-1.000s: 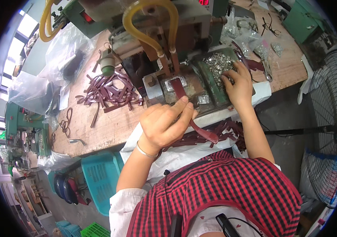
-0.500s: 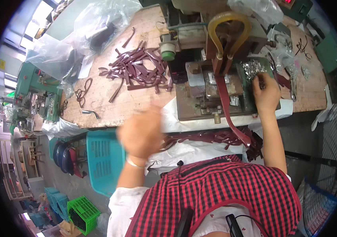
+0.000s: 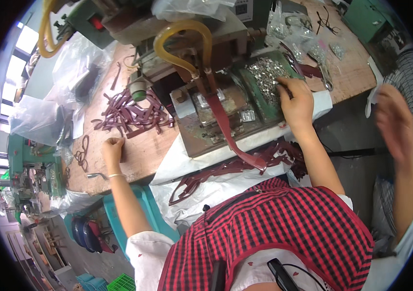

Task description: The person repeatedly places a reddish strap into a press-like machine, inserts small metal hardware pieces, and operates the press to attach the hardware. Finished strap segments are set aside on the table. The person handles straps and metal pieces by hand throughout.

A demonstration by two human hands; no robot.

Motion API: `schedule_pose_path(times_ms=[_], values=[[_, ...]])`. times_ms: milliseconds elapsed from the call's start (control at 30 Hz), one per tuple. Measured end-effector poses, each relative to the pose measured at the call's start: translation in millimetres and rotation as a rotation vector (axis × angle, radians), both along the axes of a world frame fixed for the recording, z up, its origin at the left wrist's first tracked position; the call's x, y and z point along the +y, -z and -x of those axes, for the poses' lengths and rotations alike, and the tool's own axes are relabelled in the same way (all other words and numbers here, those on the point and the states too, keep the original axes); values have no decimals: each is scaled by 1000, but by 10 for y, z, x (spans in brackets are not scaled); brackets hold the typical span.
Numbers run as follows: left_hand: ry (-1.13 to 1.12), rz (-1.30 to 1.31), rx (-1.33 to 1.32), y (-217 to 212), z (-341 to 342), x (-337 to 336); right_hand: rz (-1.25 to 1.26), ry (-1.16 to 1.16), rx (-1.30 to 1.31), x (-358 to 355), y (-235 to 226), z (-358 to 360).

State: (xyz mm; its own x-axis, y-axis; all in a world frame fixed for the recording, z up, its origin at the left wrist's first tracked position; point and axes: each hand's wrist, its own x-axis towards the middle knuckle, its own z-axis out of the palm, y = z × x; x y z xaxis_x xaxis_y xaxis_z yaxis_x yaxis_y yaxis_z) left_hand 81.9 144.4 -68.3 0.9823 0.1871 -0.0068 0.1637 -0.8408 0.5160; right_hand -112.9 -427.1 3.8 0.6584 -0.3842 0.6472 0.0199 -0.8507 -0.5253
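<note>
One long dark red strap [image 3: 223,123] sits in the middle, its top end under two brown prongs [image 3: 206,87] of a big machine [image 3: 230,36]. The rest of it bends down over the front edge, and its tip is at a messy heap of red straps [image 3: 284,157] on a white sheet [image 3: 211,189] by the person's lap. Just to the right of the strap is a green tray [image 3: 254,104] full of shiny little metal bits [image 3: 267,72]. The right hand [image 3: 297,102] is at the side of that tray, with its fingers curled and the thumb a little apart; I can't tell if they pinch a bit. The left hand [image 3: 113,149] is down on the wooden table [image 3: 153,155], its fingertips bunched close together beside a small dark red piece [image 3: 123,155], but I can't see if they grip it. Near that hand lies a pile of shiny red strips [image 3: 131,114]. A yellow tube [image 3: 159,43] loops over the machine. The person wears a red and black checked apron [image 3: 264,218]. Over on the right, somebody else's hand [image 3: 397,123] is blurry in front of a wire fan [image 3: 405,72].
</note>
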Motion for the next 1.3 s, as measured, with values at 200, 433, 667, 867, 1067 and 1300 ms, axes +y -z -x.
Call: schedule_pose_path(times_ms=[200, 433, 667, 867, 1067, 1300], values=[[173, -45, 99, -877, 381, -190, -297, -62, 39, 34, -58, 333], [192, 665, -271, -1140, 802, -1208, -498, -264, 11, 715, -292, 227], [138, 839, -397, -1237, 1263, -1331, -175, -359, -127, 1007, 58, 761], [205, 883, -473, -1157, 1271, -1480, -61, -377, -129, 1241, 233, 997], [268, 858, -415, -1228, 1349, -1541, -15, -424, -189, 1349, 208, 1057], [305, 881, -397, -1277, 1479, -1563, 74, -630, -304, 1403, -29, 1039]])
